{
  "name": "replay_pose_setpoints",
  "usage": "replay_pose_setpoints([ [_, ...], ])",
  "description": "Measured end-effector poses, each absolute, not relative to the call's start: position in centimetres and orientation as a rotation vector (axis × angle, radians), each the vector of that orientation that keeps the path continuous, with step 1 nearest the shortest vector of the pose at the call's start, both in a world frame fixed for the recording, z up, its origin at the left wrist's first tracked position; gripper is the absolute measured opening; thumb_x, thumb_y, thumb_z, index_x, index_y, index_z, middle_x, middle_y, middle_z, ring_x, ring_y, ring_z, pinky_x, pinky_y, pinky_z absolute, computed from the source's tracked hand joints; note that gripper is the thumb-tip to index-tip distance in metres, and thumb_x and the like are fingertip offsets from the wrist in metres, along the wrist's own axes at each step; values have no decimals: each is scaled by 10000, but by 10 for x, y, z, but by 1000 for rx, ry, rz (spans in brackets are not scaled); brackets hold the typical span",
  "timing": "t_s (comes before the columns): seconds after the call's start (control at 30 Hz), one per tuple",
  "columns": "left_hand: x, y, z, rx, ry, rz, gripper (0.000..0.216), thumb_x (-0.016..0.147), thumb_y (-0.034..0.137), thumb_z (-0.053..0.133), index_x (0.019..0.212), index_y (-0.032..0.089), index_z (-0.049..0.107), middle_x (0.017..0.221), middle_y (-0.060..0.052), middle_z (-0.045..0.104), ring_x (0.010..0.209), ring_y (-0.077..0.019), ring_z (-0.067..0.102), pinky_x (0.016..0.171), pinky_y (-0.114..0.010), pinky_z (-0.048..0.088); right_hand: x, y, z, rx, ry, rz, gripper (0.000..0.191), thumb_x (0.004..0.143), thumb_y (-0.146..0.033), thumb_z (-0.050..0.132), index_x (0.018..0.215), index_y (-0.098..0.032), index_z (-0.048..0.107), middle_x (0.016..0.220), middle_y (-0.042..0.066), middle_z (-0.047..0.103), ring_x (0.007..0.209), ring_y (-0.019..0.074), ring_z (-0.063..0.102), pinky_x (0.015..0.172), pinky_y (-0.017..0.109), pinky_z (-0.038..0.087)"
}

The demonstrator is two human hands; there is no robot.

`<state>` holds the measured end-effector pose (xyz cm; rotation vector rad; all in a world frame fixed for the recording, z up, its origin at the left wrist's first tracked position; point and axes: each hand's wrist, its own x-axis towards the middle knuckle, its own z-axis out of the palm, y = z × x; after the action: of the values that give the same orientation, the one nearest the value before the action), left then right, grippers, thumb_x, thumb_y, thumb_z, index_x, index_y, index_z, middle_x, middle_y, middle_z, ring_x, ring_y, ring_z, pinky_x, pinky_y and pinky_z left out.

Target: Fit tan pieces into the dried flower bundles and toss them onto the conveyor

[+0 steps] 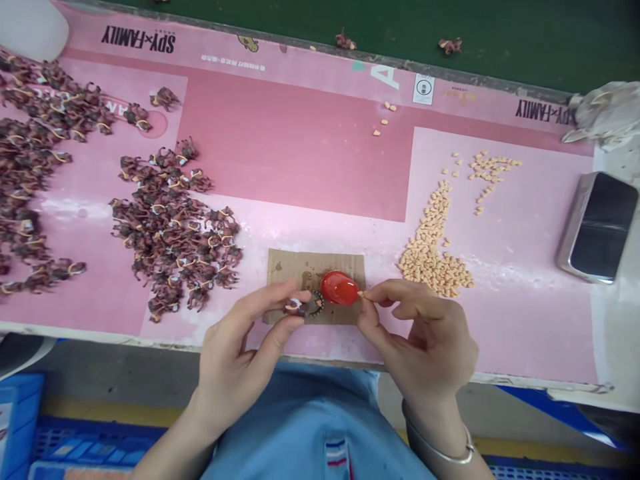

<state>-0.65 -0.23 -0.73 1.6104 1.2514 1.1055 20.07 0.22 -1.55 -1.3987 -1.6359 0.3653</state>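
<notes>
Between the thumb and fingers of my left hand point(250, 340) is a small dark brown figurine point(296, 307) with a pale patch. My right hand point(423, 327) pinches a tiny beige piece point(362, 294) at the right rim of a red cup point(339, 287). The cup stands on a stained piece of cardboard point(285, 265) between both hands. A small round dark-edged item point(317, 303) lies left of the cup, partly hidden by my left fingers. Right of the cardboard is a heap of similar beige pieces point(435, 263).
Many brown figurines point(175, 227) lie heaped on the pink mat point(300, 147) to the left. At the right edge are a phone-like dark device point(600, 227) and a crumpled plastic bag point(607, 113). A white container point(33, 27) stands at the upper left. Two figurines point(450, 45) rest on the green surface beyond.
</notes>
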Motion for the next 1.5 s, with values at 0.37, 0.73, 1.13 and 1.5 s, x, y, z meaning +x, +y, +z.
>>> replay_pose_setpoints([
  [0.37, 0, 2, -4, 938, 1035, 1123, 208, 943, 242, 801, 1136, 269, 729, 896, 0, 759, 795, -116, 772, 785, -180, 667, 202, 3, -3, -1404, -1688, 412, 346, 853, -25, 699, 827, -262, 450, 775, -40, 743, 733, 135, 737, 680, 264, 611],
  [0.73, 0, -1, -5, 496, 729, 833, 231, 903, 371, 848, 1037, 245, 708, 837, 0, 730, 670, -124, 746, 582, -163, 601, 192, 6, 33, -1136, -1850, 784, 422, 883, 21, 673, 745, -273, 403, 765, -65, 789, 696, 130, 768, 593, 215, 660],
  [1.13, 9, 5, 2, 614, 902, 1000, 139, 877, 252, 872, 987, 239, 787, 781, -3, 774, 671, -128, 775, 614, -157, 647, 196, -16, 29, -1253, -2073, 392, 244, 944, -16, 652, 898, -256, 663, 1016, 2, 838, 888, 150, 815, 847, 199, 695],
  [1.5, -2, 95, 33, 1373, 1101, 732, 177, 866, 330, 843, 953, 199, 760, 786, -66, 779, 674, -198, 763, 631, -273, 659, 230, 2, -4, -1346, -1194, 319, 290, 903, 1, 680, 1118, -193, 692, 955, 58, 827, 818, 217, 817, 665, 331, 722],
])
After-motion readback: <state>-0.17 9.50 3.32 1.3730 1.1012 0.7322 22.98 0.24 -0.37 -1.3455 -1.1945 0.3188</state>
